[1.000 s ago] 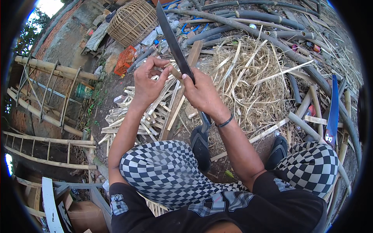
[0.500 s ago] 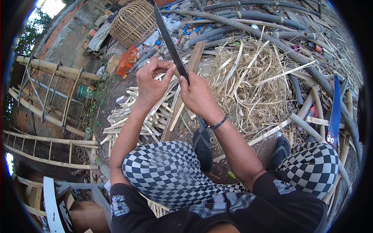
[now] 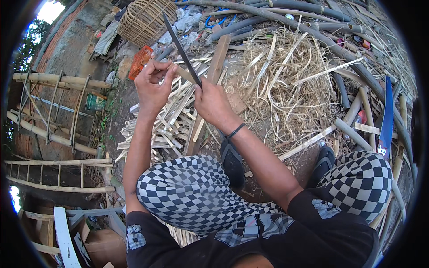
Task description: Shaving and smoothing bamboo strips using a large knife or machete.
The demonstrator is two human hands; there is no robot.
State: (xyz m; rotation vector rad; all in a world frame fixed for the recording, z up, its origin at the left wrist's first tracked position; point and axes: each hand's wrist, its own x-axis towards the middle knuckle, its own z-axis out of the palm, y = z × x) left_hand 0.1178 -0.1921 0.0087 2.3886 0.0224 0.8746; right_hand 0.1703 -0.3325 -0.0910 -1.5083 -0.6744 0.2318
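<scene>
Between my two hands runs a short, pale bamboo strip (image 3: 184, 74), one end pinched in the fingers of my left hand (image 3: 153, 91). My right hand (image 3: 216, 103) is closed round the lower end of a long dark-bladed knife (image 3: 181, 50), whose handle is hidden in the grip. The blade tilts up and to the left and crosses the strip close to my right thumb. Below both hands lies a pile of split bamboo sticks (image 3: 169, 134), beside a long wooden plank (image 3: 219, 58).
A heap of curly bamboo shavings (image 3: 290, 89) lies right of the plank. Farther right rests a blue-bladed saw (image 3: 387, 114) among bamboo poles (image 3: 344, 51). A woven basket (image 3: 145, 22) and an orange crate (image 3: 140, 62) stand at the far left; a bamboo ladder (image 3: 58, 188) is at the left.
Both hands have moved left, and the knife with them. The gap between the hands has widened, so more of the bamboo strip shows. The view has shifted slightly.
</scene>
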